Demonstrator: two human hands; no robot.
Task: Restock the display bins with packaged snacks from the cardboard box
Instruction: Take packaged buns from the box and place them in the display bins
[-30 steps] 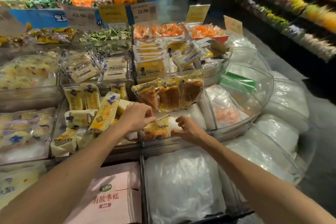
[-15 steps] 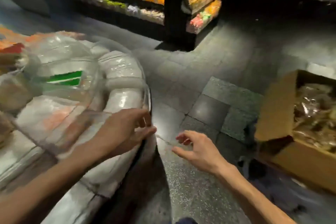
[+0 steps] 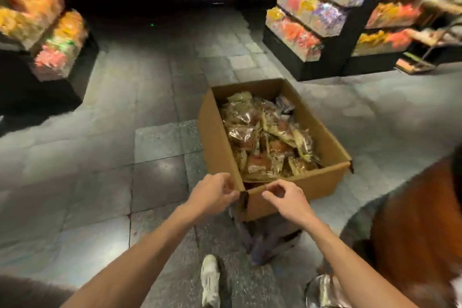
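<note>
Left hand (image 3: 212, 194) and right hand (image 3: 285, 199) curl on the box (image 3: 217, 142) rim at its near corner, apparently pinching it; snacks (image 3: 267, 137) lie just beyond, right hand nearer.

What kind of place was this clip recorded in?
Most likely a snack or candy shop: tiered shelves of bright packets flank a tiled floor, and an open cardboard box of packaged snacks stands in the aisle.
</note>
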